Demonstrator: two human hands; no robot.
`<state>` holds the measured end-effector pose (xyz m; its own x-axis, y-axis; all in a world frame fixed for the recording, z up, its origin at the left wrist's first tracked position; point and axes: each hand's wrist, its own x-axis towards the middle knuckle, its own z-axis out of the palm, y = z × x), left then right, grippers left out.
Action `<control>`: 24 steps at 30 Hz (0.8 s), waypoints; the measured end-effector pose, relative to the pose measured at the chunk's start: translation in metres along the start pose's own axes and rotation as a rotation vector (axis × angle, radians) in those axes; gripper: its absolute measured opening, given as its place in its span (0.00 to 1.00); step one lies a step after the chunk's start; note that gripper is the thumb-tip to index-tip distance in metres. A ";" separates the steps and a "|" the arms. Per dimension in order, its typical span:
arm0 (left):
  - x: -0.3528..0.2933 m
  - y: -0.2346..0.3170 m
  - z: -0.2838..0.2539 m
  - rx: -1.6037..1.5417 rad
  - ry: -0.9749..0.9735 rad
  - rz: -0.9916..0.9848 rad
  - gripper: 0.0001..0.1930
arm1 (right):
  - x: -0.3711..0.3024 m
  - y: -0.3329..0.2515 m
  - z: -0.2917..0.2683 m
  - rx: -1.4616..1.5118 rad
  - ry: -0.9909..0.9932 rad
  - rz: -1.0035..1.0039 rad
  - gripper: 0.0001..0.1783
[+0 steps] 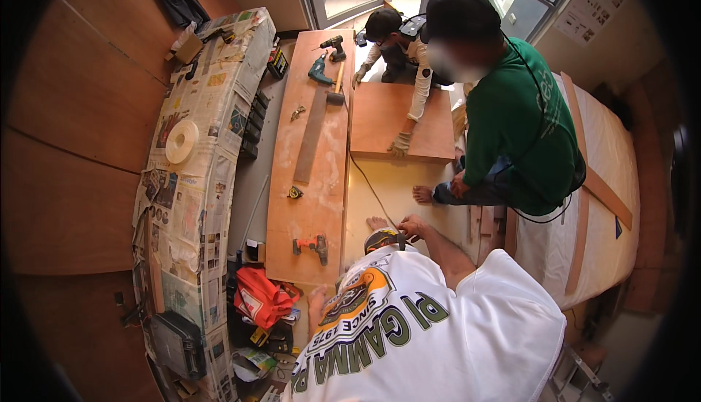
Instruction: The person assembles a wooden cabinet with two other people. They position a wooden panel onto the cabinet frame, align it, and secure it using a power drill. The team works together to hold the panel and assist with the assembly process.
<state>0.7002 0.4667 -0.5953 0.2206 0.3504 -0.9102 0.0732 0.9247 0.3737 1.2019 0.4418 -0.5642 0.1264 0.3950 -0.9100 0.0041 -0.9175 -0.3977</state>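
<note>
Neither of my hands shows in the head view. Below me a person in a white printed shirt (438, 336) crouches, one hand (412, 227) on the pale floor by a thin cable (369, 186), the other hand (318, 303) at the near end of a long plywood board (307, 183). A person in a green shirt (518, 117) sits on the floor. A third person, in work gloves, presses one gloved hand (400, 144) on a square plywood panel (401, 121).
On the long board lie an orange drill (312, 245), a teal drill (319, 72), a black drill (334, 48), a mallet (337, 88) and a tape measure (295, 192). A newspaper-covered counter (197, 197) with a tape roll (181, 141) runs left. Red bag (259, 296); white-covered bed (610, 183) right.
</note>
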 end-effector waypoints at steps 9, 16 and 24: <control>0.011 -0.004 -0.008 0.055 0.051 0.083 0.32 | 0.000 -0.014 0.006 -0.091 -0.022 -0.116 0.24; -0.022 0.020 0.022 0.137 0.081 0.030 0.34 | 0.016 0.006 0.001 -0.110 -0.037 -0.133 0.24; -0.026 0.024 0.024 0.174 0.099 0.048 0.33 | 0.021 0.008 0.003 -0.108 -0.036 -0.103 0.24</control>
<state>0.7197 0.4760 -0.5583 0.1323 0.4138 -0.9007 0.2342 0.8699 0.4341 1.2012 0.4431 -0.5863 0.0836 0.4872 -0.8693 0.1221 -0.8708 -0.4763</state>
